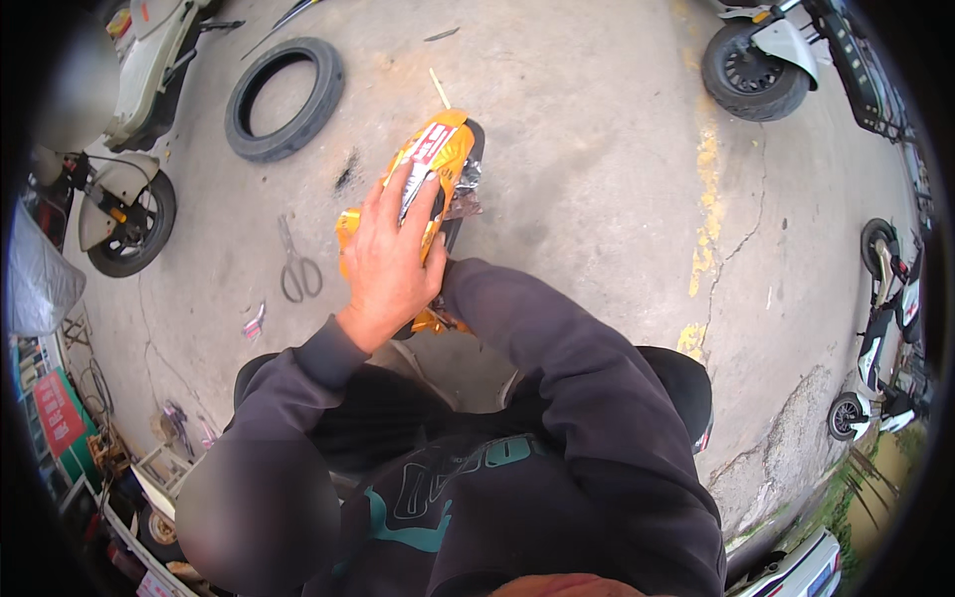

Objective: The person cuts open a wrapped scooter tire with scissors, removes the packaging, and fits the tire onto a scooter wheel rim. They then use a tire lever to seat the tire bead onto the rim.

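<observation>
An orange-yellow plastic wrapper [447, 149] with red and white print lies over a dark, elongated object [473, 149] in front of me. My left hand [393, 259] rests on top of the wrapper, fingers stretched out along it and thumb toward its right side. My right hand is hidden beneath the wrapper and left hand; only its sleeve [517, 308] shows reaching in. Dark-handled scissors [299, 274] lie on the concrete to the left, with a small torn scrap [254, 323] nearer me.
A loose black tire [330, 95] lies ahead to the left. Scooters with front wheels [139, 239] stand at left and upper right [756, 80], another [880, 328] at far right. A thin pale stick [438, 88] lies beyond the wrapper. Cluttered gear lines the lower left.
</observation>
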The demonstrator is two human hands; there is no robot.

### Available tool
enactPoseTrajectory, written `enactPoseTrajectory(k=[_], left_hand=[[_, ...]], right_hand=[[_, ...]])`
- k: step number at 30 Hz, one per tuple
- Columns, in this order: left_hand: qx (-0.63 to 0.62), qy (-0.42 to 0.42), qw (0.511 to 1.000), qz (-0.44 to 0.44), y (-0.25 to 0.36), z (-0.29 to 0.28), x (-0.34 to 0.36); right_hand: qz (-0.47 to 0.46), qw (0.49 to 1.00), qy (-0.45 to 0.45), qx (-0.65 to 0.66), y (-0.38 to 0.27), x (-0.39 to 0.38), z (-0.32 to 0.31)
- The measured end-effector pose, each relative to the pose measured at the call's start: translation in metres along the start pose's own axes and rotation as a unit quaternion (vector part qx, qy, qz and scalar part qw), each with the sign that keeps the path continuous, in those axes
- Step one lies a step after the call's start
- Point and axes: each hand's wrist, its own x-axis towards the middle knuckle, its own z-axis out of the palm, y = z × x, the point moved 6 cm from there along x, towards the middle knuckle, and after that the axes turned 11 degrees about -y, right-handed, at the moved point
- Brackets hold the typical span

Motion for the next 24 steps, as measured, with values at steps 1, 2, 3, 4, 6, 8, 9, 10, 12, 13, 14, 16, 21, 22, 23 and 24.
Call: enactPoseTrajectory(k=[1,2,3,4,6,8,9,10,12,13,14,16,21,22,23,24], left_hand=[[-0.007,-0.011,1.0,-0.012,-0.003,0.001,-0.003],[-0.021,-0.005,1.0,0.003,0.006,0.005,0.004],[-0.023,0.006,1.0,0.001,0.004,0.004,0.005],[-0.026,0.018,1.0,-0.001,0.002,0.003,0.006],[-0.037,0.01,0.999,-0.001,0.002,0.001,0.013],[-0.039,0.004,0.999,0.011,-0.002,-0.002,0.015],[-0.043,0.004,0.999,0.014,-0.004,-0.002,0.015],[-0.018,0.019,0.999,0.034,-0.003,-0.003,0.016],[-0.02,0.015,1.0,0.007,-0.014,-0.003,0.022],[-0.026,0.009,1.0,-0.006,-0.024,-0.002,0.022],[-0.038,0.007,0.999,-0.013,-0.045,-0.004,0.03],[-0.091,0.016,0.996,-0.009,-0.078,-0.009,0.042],[-0.042,0.025,0.999,-0.009,-0.133,-0.02,0.042],[-0.037,0.014,0.999,-0.017,-0.137,-0.018,0.039],[-0.036,0.008,0.999,-0.018,-0.143,-0.016,0.043],[-0.031,0.011,0.999,-0.018,-0.148,-0.009,0.046]], right_hand=[[-0.018,1.0,-0.003,0.01,-0.007,0.002,0.004],[-0.013,0.999,0.014,0.035,0.007,-0.006,-0.001],[-0.029,0.998,0.014,0.052,0.002,-0.006,-0.001],[-0.048,0.996,0.018,0.075,0.0,-0.008,-0.004],[-0.105,0.98,0.038,0.166,-0.006,-0.019,-0.016],[-0.231,0.896,0.057,0.374,-0.018,-0.032,-0.036],[-0.305,0.825,0.058,0.472,-0.024,-0.04,-0.047],[-0.357,0.778,0.056,0.513,-0.027,-0.045,-0.059],[-0.346,0.798,0.035,0.492,-0.022,-0.045,-0.068],[-0.221,0.923,-0.004,0.314,-0.002,-0.035,-0.058],[-0.121,0.986,-0.072,0.089,0.018,-0.03,-0.048],[-0.038,0.979,-0.115,-0.162,0.07,-0.032,-0.044],[0.15,0.934,-0.058,-0.318,0.179,-0.203,-0.169],[0.128,0.942,0.01,-0.311,0.199,-0.237,-0.194],[0.13,0.958,0.099,-0.233,0.212,-0.27,-0.209],[0.041,0.976,0.2,-0.077,0.257,-0.301,-0.208]])
